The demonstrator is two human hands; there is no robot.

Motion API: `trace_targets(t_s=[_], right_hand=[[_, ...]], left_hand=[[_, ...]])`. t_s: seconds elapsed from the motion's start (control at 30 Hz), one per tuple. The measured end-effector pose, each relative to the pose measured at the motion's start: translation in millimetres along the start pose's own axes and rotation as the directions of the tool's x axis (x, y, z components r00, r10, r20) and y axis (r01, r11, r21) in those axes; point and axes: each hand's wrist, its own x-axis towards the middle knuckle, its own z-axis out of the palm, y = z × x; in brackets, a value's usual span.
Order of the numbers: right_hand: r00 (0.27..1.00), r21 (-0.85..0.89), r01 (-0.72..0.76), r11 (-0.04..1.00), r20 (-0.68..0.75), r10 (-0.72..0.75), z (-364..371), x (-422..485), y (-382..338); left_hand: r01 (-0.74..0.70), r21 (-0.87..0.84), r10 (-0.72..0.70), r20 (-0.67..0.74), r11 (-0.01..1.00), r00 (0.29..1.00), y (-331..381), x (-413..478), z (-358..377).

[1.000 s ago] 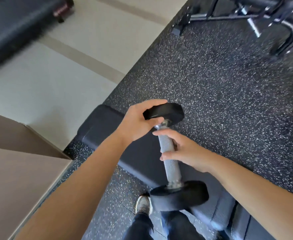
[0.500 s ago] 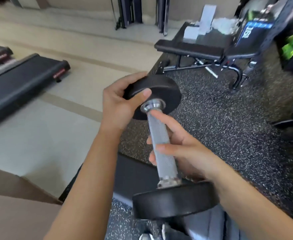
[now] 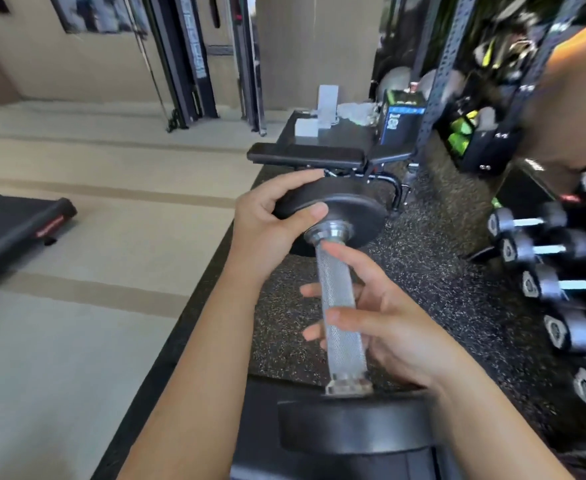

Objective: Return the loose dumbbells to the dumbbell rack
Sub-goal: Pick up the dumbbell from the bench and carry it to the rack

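Observation:
I hold a dumbbell [image 3: 340, 317] with round black heads and a knurled steel handle, tilted nearly upright in front of me. My left hand [image 3: 267, 230] grips the rim of its upper head. My right hand [image 3: 385, 323] wraps the handle from the right with loosely curled fingers. The lower head sits blurred at the bottom of the view. The dumbbell rack [image 3: 561, 282] stands at the right edge, holding several hex dumbbells in a sloping row, apart from my hands.
A black padded bench [image 3: 305, 155] stands ahead on the speckled rubber floor [image 3: 440, 292]. A treadmill [image 3: 14, 226] lies at left on the pale floor. A dark upright rig [image 3: 447, 64] with gear and a box is at the back right. A bench pad lies under the dumbbell.
The view has swung up and to the right, bringing the dumbbell rack into sight. The dumbbell has risen with both hands still on it.

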Motion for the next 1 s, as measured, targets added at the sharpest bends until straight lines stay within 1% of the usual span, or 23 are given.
trace_targets(t_s=[0.2, 0.37, 0.6, 0.77, 0.87, 1.0], right_hand=[[0.987, -0.057, 0.013, 0.998, -0.162, -0.022, -5.5, -36.2, -5.5], [0.939, -0.044, 0.021, 0.999, -0.343, -0.035, -11.9, -71.4, -2.6], [0.812, -0.056, 0.033, 0.998, -0.580, -0.059, -17.3, -141.4, -2.1], [0.715, -0.061, 0.113, 0.992, -0.688, -0.124, -17.9, -202.0, -7.5], [0.662, -0.090, 0.111, 0.990, -0.737, -0.141, -20.1, -247.4, -9.9], [0.573, -0.119, 0.107, 0.987, -0.804, -0.159, -20.6, -325.6, -9.4]], left_hand=[[-0.014, -0.041, 0.019, 0.138, 0.999, 0.990, 0.1, -4.9, 35.1], [0.013, -0.077, 0.009, 0.273, 0.997, 0.962, -5.2, -13.6, 76.4], [0.010, -0.163, 0.065, 0.447, 0.987, 0.892, 7.2, -42.8, 151.1], [0.024, -0.248, 0.122, 0.556, 0.968, 0.822, 36.5, -68.4, 208.4], [0.030, -0.299, 0.164, 0.600, 0.954, 0.783, 58.6, -92.7, 244.7], [0.099, -0.361, 0.188, 0.679, 0.927, 0.710, 94.2, -141.4, 302.0]])
